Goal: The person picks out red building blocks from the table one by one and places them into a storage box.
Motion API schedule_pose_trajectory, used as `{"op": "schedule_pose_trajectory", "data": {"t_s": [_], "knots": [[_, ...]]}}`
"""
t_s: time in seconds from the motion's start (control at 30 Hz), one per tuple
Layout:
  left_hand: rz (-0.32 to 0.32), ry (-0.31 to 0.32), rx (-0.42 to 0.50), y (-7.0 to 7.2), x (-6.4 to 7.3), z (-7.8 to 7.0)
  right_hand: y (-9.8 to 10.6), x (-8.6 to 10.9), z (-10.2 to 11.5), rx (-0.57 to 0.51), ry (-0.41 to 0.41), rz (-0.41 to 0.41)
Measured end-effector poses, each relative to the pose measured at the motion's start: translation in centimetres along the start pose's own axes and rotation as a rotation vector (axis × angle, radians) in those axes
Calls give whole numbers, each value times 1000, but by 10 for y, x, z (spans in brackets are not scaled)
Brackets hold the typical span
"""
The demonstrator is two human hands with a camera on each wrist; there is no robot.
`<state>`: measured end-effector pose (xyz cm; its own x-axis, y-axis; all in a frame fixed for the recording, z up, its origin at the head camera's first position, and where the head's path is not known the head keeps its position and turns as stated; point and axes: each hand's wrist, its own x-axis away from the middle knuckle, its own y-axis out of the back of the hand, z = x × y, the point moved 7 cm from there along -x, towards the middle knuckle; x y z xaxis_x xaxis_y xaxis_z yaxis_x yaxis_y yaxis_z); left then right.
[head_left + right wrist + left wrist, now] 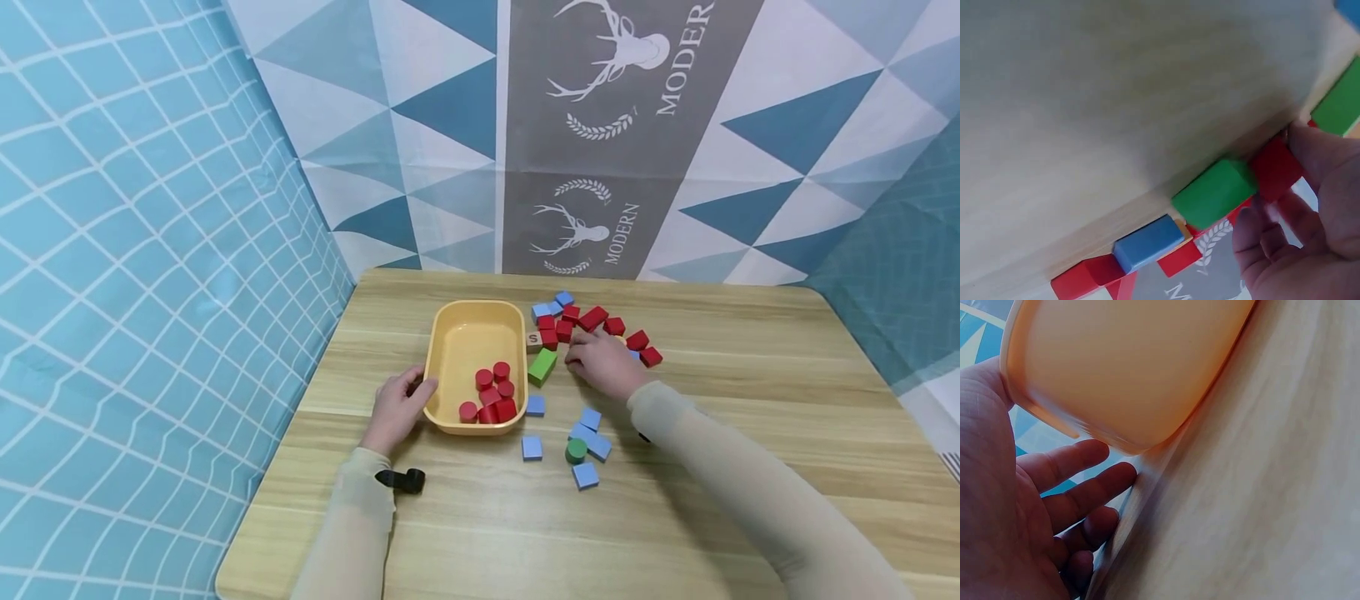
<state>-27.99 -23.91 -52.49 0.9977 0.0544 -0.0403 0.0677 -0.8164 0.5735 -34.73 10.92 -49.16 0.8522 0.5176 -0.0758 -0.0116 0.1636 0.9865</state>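
A yellow plastic tray (pixel 480 302) stands on the table with several red blocks (pixel 506 409) in its near right part. My left hand (pixel 397 406) holds the tray's left rim, the thumb over the edge and the fingers outside below it, as the left wrist view also shows. Right of the tray, my right hand (pixel 609 367) is down among scattered blocks. In the right wrist view its thumb and fingers pinch a red block (pixel 1275 167), which the hand hides in the head view. A green block (pixel 1216 194) lies right beside it, with a blue block (pixel 1149 242) farther along.
Several red blocks (pixel 592 318) lie behind the right hand. A light green block (pixel 542 367) and a wooden letter block (pixel 534 341) sit beside the tray. Blue blocks (pixel 532 448) and a green cylinder (pixel 576 451) lie nearer the front. A patterned wall covering (pixel 450 167) rises behind the table.
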Motion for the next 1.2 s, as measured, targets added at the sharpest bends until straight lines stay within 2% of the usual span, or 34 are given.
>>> {"op": "schedule_pose_trajectory", "data": {"t_s": [0.1, 0.37, 0.53, 0.67, 0.9, 1.07, 1.2], "knots": [[-1, 4, 3, 0, 0, 1, -5, 3, 4, -5, 6, 4], [-1, 4, 4, -1, -1, 3, -3, 21, 9, -79, -111, 102], [-6, -3, 2, 0, 0, 3, 6, 24, 13, -143, -175, 112], [-8, -3, 3, 1, 1, 3, 16, 17, 21, -173, -188, 86], [3, -11, 3, -2, 1, 1, 4, 15, 32, -186, -193, 170], [-10, -16, 18, -1, 1, -2, -2, 12, 29, -206, -201, 120], [-10, -11, 11, 1, 1, -2, -5, 9, 29, -199, -182, 113]]}}
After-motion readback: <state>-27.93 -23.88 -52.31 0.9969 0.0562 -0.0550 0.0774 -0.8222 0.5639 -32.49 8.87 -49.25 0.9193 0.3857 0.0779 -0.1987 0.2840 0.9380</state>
